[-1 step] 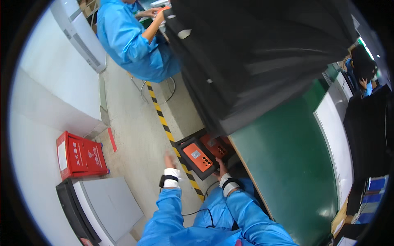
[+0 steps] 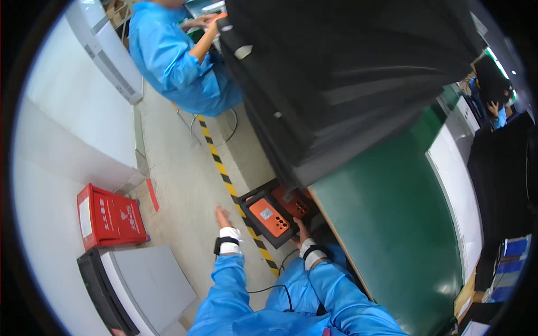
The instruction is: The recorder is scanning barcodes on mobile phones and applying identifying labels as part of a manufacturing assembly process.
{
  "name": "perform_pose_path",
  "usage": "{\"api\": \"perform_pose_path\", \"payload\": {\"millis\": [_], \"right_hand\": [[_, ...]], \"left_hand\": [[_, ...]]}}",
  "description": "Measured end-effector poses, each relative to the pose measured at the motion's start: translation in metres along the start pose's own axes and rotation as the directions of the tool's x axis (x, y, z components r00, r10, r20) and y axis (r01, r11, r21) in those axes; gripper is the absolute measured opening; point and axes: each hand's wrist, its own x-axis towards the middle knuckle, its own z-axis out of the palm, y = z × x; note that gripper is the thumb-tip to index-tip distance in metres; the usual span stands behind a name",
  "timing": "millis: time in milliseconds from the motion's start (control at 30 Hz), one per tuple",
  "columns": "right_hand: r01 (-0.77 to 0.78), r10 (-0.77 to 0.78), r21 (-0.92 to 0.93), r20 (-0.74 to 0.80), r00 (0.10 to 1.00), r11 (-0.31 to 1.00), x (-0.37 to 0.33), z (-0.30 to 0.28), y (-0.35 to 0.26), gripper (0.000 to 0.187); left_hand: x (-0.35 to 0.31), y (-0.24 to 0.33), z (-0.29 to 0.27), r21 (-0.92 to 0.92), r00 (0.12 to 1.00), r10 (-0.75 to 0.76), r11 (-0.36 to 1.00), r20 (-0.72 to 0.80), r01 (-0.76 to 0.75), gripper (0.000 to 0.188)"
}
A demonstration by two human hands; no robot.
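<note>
My right hand (image 2: 301, 229) grips the lower right edge of a black tray (image 2: 276, 242), thumb near the rim and the other fingers partly hidden. In the tray lies an orange smartphone (image 2: 263, 213), back up, with a cluster of dark camera lenses and a pale label. Just behind it, partly under the table edge, shows a second orange phone (image 2: 300, 209) in a dark holder. My left hand (image 2: 222, 215) is held over the floor, left of the tray and apart from it, fingers stretched out and holding nothing. Both wrists wear black bands over white cuffs.
A green table (image 2: 386, 207) stands at right under a black cloth (image 2: 347, 84). Yellow-black tape (image 2: 224, 171) runs along the floor. At left are a red box (image 2: 117, 218) and a grey-white cabinet (image 2: 151, 280). A person in blue (image 2: 179, 61) sits ahead.
My left hand has moved slightly to the left, away from the tray. My right hand keeps its hold on the tray, and the view has shifted a little.
</note>
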Motion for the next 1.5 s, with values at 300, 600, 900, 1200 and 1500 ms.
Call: {"api": "perform_pose_path", "payload": {"millis": [300, 600, 900, 1200, 1500], "right_hand": [[0.030, -0.033, -0.032, -0.106, 0.994, 0.999, 0.000, -0.001, 0.005, 0.087], [0.053, -0.052, -0.030, 0.039, 0.998, 0.998, 0.012, 0.005, -0.003, 0.083], [0.094, -0.069, -0.058, 0.342, 0.937, 0.994, -0.013, -0.001, -0.015, 0.084], [0.444, -0.105, -0.289, 0.730, 0.676, 0.848, -0.170, 0.075, -0.023, 0.129], [0.755, 0.043, -0.320, 0.931, 0.361, 0.572, -0.362, 0.072, -0.041, 0.139]], "left_hand": [[0.026, 0.045, 0.156, 0.706, 0.715, -0.133, 0.356, 0.686, -0.612, 0.035], [0.014, 0.021, 0.161, 0.753, 0.702, -0.366, -0.003, 0.611, -0.658, 0.050], [-0.030, 0.068, 0.112, 0.794, 0.585, -0.690, 0.595, 0.426, 0.124, 0.071], [-0.108, 0.156, -0.136, 0.149, 0.806, -0.066, 0.989, 0.588, -0.027, 0.062], [-0.264, 0.262, -0.275, -0.021, 0.840, 0.073, 0.997, 0.538, -0.074, 0.063]]}}
